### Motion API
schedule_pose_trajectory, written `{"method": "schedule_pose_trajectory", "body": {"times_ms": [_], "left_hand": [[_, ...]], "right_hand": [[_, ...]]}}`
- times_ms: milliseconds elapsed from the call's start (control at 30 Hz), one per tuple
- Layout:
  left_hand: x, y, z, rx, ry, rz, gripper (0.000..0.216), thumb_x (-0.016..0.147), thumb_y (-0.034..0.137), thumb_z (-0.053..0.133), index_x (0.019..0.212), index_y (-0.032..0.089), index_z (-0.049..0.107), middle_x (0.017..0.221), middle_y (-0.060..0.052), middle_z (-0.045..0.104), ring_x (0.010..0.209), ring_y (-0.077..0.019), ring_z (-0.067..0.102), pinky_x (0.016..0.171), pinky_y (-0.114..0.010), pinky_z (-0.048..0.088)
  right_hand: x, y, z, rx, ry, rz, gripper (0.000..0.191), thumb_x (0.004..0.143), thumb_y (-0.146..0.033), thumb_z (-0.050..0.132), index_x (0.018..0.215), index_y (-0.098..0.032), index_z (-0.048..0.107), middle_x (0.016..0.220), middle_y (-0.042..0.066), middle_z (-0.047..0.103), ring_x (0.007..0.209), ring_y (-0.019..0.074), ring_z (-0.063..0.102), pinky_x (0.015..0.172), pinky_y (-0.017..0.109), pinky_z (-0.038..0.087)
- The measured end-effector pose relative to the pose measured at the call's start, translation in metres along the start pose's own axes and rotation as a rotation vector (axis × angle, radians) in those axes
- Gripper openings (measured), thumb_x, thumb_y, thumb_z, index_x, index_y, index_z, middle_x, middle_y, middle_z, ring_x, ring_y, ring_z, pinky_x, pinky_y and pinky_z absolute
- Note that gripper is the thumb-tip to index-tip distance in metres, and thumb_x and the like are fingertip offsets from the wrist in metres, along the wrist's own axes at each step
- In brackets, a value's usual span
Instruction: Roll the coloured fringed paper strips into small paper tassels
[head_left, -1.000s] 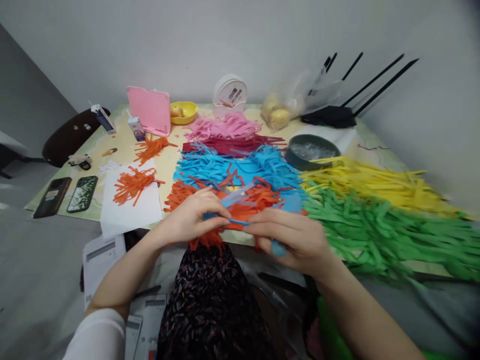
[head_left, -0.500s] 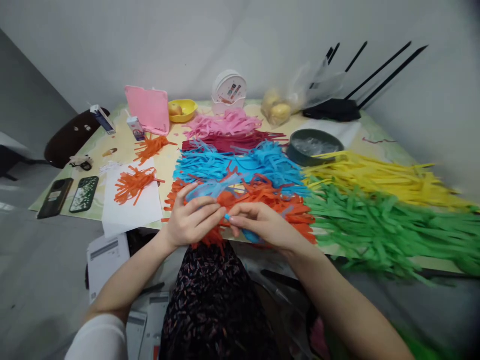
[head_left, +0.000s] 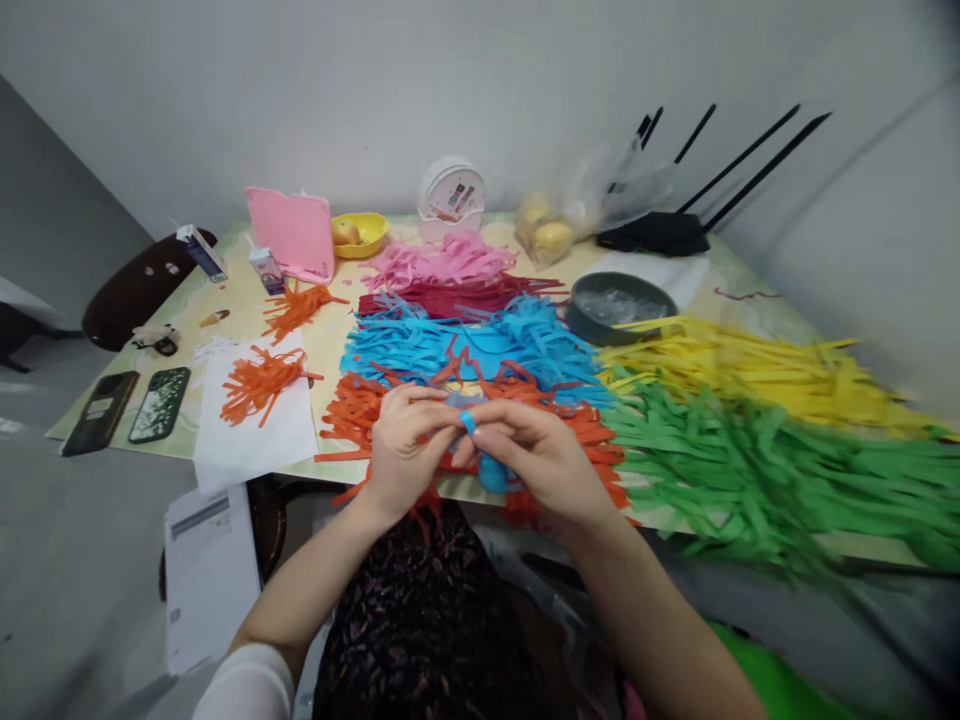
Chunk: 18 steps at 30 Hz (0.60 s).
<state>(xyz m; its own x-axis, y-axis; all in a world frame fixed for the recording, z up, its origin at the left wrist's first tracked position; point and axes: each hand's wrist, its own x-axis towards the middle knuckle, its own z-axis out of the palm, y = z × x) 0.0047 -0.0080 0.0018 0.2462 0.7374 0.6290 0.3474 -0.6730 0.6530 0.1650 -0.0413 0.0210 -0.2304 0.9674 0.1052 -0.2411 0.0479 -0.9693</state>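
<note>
My left hand (head_left: 411,450) is closed, its fingertips touching those of my right hand above the table's front edge. What my left fingers pinch, if anything, is hidden. My right hand (head_left: 544,455) is closed, with a short blue strip (head_left: 469,421) between thumb and forefinger. Just below those fingers shows a rounded blue piece (head_left: 493,474), partly hidden; I cannot tell its kind. Beneath both hands lie orange paper fringes (head_left: 349,410), some hanging over the edge. Blue paper fringes (head_left: 397,335) spread just behind them.
Green (head_left: 750,460) and yellow paper fringes (head_left: 750,360) cover the right side. A dark round tin (head_left: 589,320) stands behind them. Orange tassels (head_left: 262,383) and white paper (head_left: 255,455) lie left, beside two phones (head_left: 159,405). Farther back are a pink tablet case (head_left: 289,232) and a black router (head_left: 652,235).
My left hand has drawn its fingers in from a looser, extended pose. The blue strip at the right fingertips shows longer, and more of the rounded blue piece is visible.
</note>
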Motion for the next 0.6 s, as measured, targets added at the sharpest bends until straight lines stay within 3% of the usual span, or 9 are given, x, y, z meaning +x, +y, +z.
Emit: {"method": "schedule_pose_trajectory", "body": {"times_ms": [133, 233, 367, 600], "left_hand": [[0.008, -0.001, 0.005, 0.183, -0.044, 0.093, 0.013, 0.091, 0.025, 0.063, 0.085, 0.026, 0.074, 0.085, -0.001, 0.078, 0.100, -0.0225, 0.064, 0.106, -0.049, 0.037], [0.011, -0.002, 0.008, 0.075, -0.125, 0.120, 0.015, 0.091, 0.021, 0.060, 0.098, 0.024, 0.074, 0.093, -0.004, 0.077, 0.098, -0.0199, 0.066, 0.099, -0.042, 0.046], [0.012, 0.000, 0.008, -0.121, -0.191, -0.022, 0.025, 0.092, 0.018, 0.058, 0.112, 0.022, 0.072, 0.104, -0.008, 0.075, 0.100, -0.0177, 0.067, 0.092, -0.033, 0.052], [0.011, 0.009, 0.018, -0.273, -0.112, -0.209, 0.014, 0.087, 0.023, 0.064, 0.091, 0.018, 0.076, 0.093, -0.009, 0.075, 0.093, -0.0193, 0.068, 0.087, -0.034, 0.055]], "right_hand": [[0.004, 0.013, -0.009, 0.112, 0.098, 0.001, 0.029, 0.077, -0.048, 0.076, 0.080, -0.020, 0.067, 0.058, -0.001, 0.070, 0.048, 0.0125, 0.061, 0.049, 0.023, 0.051], [0.003, 0.016, -0.013, 0.049, 0.154, -0.013, 0.028, 0.078, -0.047, 0.075, 0.082, -0.021, 0.065, 0.061, 0.000, 0.071, 0.049, 0.0128, 0.062, 0.049, 0.023, 0.050], [-0.001, 0.011, -0.014, -0.034, 0.180, -0.053, 0.028, 0.082, -0.046, 0.072, 0.087, -0.022, 0.058, 0.064, 0.000, 0.072, 0.057, 0.0152, 0.068, 0.053, 0.024, 0.053], [-0.001, 0.017, -0.015, -0.220, 0.283, -0.149, 0.019, 0.091, -0.040, 0.063, 0.091, -0.022, 0.057, 0.069, 0.000, 0.073, 0.064, 0.0156, 0.071, 0.063, 0.026, 0.055]]}}
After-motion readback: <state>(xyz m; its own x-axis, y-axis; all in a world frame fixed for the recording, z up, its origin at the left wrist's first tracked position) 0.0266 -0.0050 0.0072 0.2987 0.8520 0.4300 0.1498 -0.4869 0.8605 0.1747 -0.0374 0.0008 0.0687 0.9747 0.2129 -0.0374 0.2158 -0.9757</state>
